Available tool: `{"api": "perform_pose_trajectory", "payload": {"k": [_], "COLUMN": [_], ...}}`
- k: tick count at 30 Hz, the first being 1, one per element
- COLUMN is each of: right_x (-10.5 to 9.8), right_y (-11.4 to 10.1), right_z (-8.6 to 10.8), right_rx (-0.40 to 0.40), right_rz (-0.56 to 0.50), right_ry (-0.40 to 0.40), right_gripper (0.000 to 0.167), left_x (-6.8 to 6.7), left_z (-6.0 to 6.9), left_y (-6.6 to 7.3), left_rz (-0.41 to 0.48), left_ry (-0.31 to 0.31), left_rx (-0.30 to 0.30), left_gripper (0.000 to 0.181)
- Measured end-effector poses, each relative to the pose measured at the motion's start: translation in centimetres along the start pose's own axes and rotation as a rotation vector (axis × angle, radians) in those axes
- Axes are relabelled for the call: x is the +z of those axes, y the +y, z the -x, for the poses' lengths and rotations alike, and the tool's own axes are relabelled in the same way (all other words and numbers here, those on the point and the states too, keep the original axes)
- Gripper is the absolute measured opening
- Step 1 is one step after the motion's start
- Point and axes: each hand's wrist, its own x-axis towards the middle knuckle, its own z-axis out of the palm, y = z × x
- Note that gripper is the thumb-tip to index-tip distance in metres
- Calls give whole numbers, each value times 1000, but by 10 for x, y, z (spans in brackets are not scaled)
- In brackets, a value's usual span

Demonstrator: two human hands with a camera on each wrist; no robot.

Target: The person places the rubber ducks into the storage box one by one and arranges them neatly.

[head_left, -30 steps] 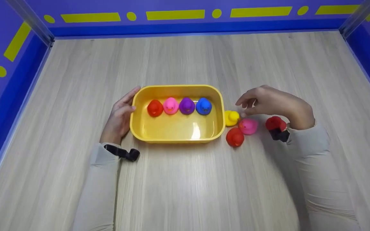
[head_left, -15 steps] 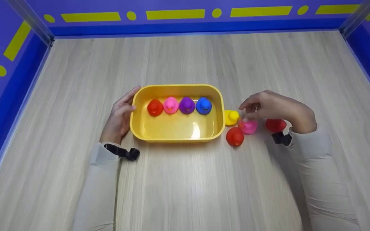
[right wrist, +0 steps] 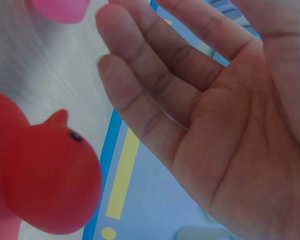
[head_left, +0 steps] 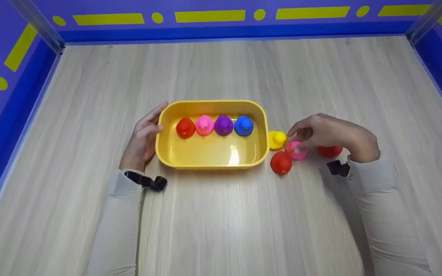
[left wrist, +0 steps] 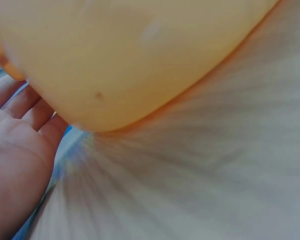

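My left hand holds the left side of a yellow plastic tub, thumb at the rim and fingers along the outside wall. In the tub stand a red duck, a pink duck, a purple duck and a blue duck in a row. My right hand is over a second pink duck, thumb and index finger at either side of it; contact cannot be made out. In the right wrist view, the other fingers hold nothing, with a red duck nearby.
Against the tub's right side sits a yellow duck, with another red duck just in front. One red duck lies partly hidden under my right wrist. Blue-purple walls border the wooden table.
My right hand has moved slightly right and down toward the loose pink duck, its thumb now overlapping that duck. The left hand and tub have stayed put.
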Motion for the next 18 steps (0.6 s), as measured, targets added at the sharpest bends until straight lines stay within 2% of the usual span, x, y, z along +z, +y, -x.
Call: {"api": "perform_pose_trajectory", "payload": {"k": [12, 18], "right_x": [3, 4], "right_y": [1, 1], "right_z": [1, 1], "right_rx": [22, 24], "right_rz": [-29, -38], "right_ry": [-23, -18], "right_gripper": [35, 24], "left_x": [0, 2], "left_z": [0, 0], "left_y": [2, 2], "left_rz": [-13, 3], "left_ry": [20, 14], "left_rx": [-28, -38], "left_gripper": [64, 65]}}
